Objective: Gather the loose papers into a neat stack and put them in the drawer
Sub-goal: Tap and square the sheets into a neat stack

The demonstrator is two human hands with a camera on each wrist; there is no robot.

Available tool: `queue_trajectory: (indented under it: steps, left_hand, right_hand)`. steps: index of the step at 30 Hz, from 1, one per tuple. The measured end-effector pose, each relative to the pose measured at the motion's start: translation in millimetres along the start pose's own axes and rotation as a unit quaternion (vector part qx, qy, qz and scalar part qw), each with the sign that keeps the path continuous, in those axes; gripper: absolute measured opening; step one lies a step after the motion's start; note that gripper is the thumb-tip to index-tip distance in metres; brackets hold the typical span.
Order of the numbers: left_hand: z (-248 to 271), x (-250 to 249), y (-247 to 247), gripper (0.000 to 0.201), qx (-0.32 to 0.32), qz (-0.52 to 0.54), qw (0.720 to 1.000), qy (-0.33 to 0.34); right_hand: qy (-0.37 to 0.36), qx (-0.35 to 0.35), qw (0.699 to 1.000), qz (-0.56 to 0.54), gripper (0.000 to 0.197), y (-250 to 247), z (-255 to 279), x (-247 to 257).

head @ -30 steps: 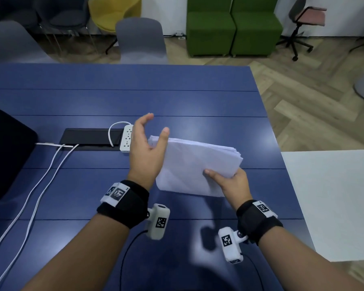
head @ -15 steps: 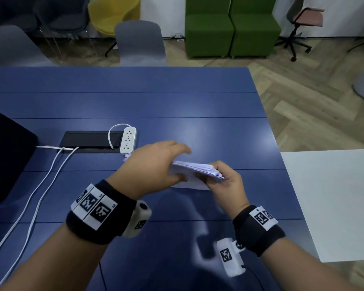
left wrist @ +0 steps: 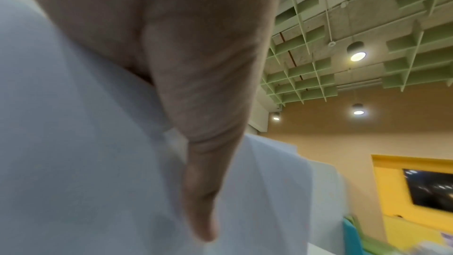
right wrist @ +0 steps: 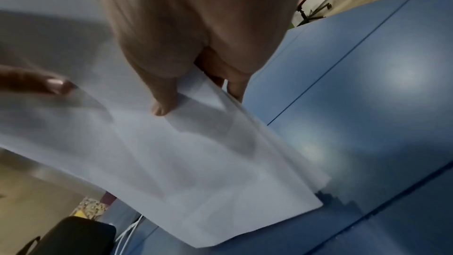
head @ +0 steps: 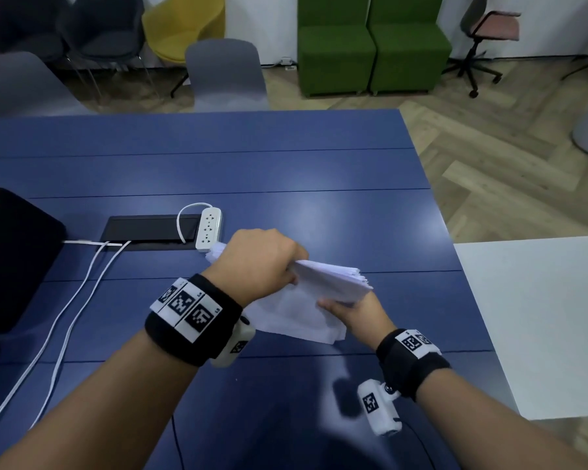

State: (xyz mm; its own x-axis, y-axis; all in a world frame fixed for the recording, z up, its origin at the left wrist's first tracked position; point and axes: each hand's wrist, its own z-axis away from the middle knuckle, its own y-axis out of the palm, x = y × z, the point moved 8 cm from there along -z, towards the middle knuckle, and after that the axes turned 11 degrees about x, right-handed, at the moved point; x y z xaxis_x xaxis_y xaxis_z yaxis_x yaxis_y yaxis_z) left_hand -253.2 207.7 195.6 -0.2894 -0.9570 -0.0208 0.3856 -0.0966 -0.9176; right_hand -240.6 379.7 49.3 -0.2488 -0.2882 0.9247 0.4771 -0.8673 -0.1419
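A stack of white papers (head: 314, 300) hangs tilted above the blue table (head: 286, 171), with its lower corner near the tabletop. My left hand (head: 269, 262) grips the stack's upper left edge from above, fingers curled over it. My right hand (head: 353, 308) pinches the right side, thumb on top and fingers beneath. In the right wrist view the thumb (right wrist: 163, 108) presses on the papers (right wrist: 196, 172). The left wrist view shows a finger (left wrist: 203, 162) lying against the sheets (left wrist: 73, 162). No drawer is in view.
A white power strip (head: 208, 228) and a black cable hatch (head: 150, 228) lie just beyond the hands, with white cables (head: 72, 310) running toward the near left. A black object (head: 11, 256) sits at the left edge. A white surface (head: 540, 317) adjoins the table on the right.
The left hand went from open beside the stack to gripping its upper edge. The stack turned from facing me to edge-on, then tilted down again with the sheets' face showing.
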Motion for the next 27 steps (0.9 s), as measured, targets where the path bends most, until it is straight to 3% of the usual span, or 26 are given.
queue_trajectory:
  steps: [3,4,5,6,8,9,12,14,15,18,22,24,27]
  left_hand:
    - [11.8,48.0,-10.5,0.031,-0.035,0.147,0.988,-0.027]
    - [18.9,70.2,-8.2,0.035,-0.039,0.226,0.973,-0.033]
    - [25.2,89.3,-0.9,0.035,-0.041,0.319,0.946,-0.027]
    - [29.6,103.2,11.3,0.035,-0.043,0.413,0.91,-0.012]
    - [31.7,110.6,41.5,0.038,-0.032,0.56,0.828,0.022]
    - [30.2,106.5,56.3,0.041,-0.019,0.592,0.805,0.033]
    - [20.8,75.9,94.1,0.04,0.031,0.598,0.8,0.048]
    - [13.4,62.5,105.8,0.041,0.002,0.562,0.826,0.031]
    - [10.7,61.2,109.8,0.037,-0.024,0.564,0.825,0.017]
    - [6.4,62.8,121.8,0.03,-0.062,0.642,0.764,-0.019]
    - [5.9,48.6,126.1,0.034,-0.123,0.679,0.722,-0.051]
    - [6.4,46.5,140.6,0.018,-0.157,0.68,0.708,-0.108]
    - [6.2,48.9,173.5,0.042,-0.144,0.669,0.712,-0.157]
  right_hand:
    - [-0.001,-0.038,0.999,-0.021,0.014,-8.7,0.5,-3.3]
    - [-0.007,-0.054,0.998,-0.018,0.028,-13.4,1.9,-3.0]
    - [-0.008,-0.065,0.998,-0.013,0.042,-17.4,3.2,-4.5]
    - [-0.011,-0.073,0.997,-0.024,0.041,-21.2,4.6,-3.8]
    - [-0.023,-0.09,0.994,-0.062,0.013,-30.0,7.2,-1.2]
    - [-0.03,-0.097,0.992,-0.077,0.016,-34.5,7.6,0.0]
    - [-0.059,-0.094,0.987,-0.113,0.022,-43.4,9.5,11.2]
    - [-0.077,-0.079,0.986,-0.127,0.023,-47.1,11.1,25.2]
    - [-0.092,-0.066,0.986,-0.12,0.026,-47.3,11.4,35.8]
    - [-0.128,-0.055,0.986,-0.092,0.024,-46.0,13.2,61.3]
    - [-0.143,-0.121,0.981,-0.056,0.024,-41.1,12.3,61.0]
    - [-0.15,-0.152,0.976,-0.039,0.026,-33.6,10.1,46.7]
    - [-0.115,-0.152,0.982,-0.001,0.02,-18.1,3.9,7.6]
